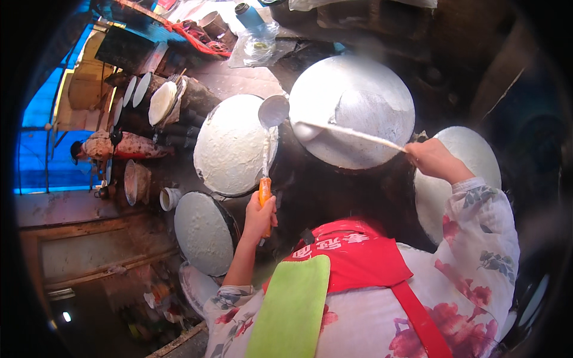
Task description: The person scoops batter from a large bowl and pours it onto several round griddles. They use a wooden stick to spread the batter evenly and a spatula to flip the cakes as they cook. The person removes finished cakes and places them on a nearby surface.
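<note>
My left hand [261, 216] is closed round the orange handle of a metal ladle [273, 111]. The ladle's bowl is over the right edge of a round griddle [230, 152] coated with bumpy white batter. In my right hand [439, 160] is a long pale stick [353, 132], gripped near its end. Its far, rounded end reaches over the larger griddle [379, 116] at the middle. White batter [319, 77] covers that griddle's left and upper part, while a greyer patch shows toward the right. Whether the stick's end touches the batter, I cannot tell.
Another pale round griddle [459, 182] lies at right, partly behind my right arm. A white-coated griddle [203, 232] is at lower left, beside a white pot [170, 198]. Thin round flatbreads [162, 102] and a plastic bag [261, 45] lie farther off. Another person [122, 145] is at far left.
</note>
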`<state>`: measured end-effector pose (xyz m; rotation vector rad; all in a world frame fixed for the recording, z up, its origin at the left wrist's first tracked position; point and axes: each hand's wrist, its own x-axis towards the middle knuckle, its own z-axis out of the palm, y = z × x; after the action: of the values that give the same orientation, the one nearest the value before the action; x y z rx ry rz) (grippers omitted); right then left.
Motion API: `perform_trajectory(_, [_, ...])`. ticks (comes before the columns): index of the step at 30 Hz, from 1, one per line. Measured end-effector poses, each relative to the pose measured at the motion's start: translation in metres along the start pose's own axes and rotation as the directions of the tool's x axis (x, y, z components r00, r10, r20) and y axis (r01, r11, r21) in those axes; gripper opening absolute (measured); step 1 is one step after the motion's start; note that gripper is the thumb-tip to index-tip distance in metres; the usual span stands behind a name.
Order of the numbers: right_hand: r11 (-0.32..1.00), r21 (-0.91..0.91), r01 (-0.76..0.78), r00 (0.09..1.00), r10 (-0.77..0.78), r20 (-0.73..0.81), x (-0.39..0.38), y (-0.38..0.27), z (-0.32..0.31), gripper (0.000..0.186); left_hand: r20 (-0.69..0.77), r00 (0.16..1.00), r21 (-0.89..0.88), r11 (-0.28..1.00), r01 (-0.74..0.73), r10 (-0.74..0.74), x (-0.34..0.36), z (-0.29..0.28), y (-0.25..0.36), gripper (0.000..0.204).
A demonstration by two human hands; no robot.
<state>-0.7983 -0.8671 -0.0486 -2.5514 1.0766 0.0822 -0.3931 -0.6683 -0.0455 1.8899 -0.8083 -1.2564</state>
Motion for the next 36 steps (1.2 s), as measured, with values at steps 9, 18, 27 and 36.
perform_trajectory(9, [0.986,0.046,-0.157,0.98,0.162,-0.117,-0.051,-0.054,0.05,0.022,0.104,0.925,0.626,0.698,-0.347,0.366,-0.03,-0.002,-0.023,0.024])
perform_trajectory(18, [0.668,0.67,-0.325,0.782,0.588,-0.207,-0.095,-0.174,0.133,0.027,0.156,0.8,0.451,0.679,-0.579,0.579,-0.026,-0.034,-0.043,0.029])
perform_trajectory(27, [0.206,0.952,-0.228,0.756,0.653,0.039,0.05,-0.267,0.169,0.028,0.261,0.94,-0.389,0.915,-0.105,0.219,-0.027,-0.081,-0.033,0.021])
perform_trajectory(36, [0.719,0.595,-0.36,0.662,0.646,-0.38,0.018,-0.295,0.189,0.028,0.38,0.902,-0.469,0.883,-0.003,0.204,-0.046,-0.098,-0.044,0.024])
